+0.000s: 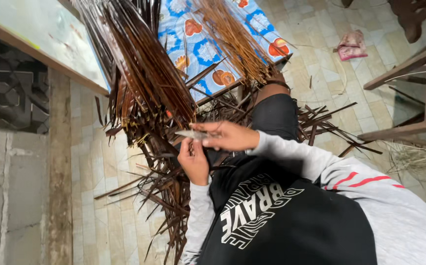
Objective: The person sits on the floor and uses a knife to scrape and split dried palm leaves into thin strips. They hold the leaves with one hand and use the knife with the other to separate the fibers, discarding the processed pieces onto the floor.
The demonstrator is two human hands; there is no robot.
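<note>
Two hands: we see the right hand [230,136] pinching a small pale blade-like tool [192,133] in closed fingers, and the left hand [194,160] curled shut around a thin dark brown dried leaf strip [186,147], both over the lap.
Handling: we judge the strip light, stiff and brittle, apt to split; best held near its end, close to the tool.
Bundle: long dark brown leaf ribs [144,73] fan up just ahead of the hands.
Paler sticks: a tan sheaf [232,39] lies on the blue patterned cloth [198,49].
Floor: loose dark trimmings [166,206] litter the pale tiles [100,167], crowding both hands.
Aside: pink rag [351,45], wooden furniture [419,88], well apart.
</note>
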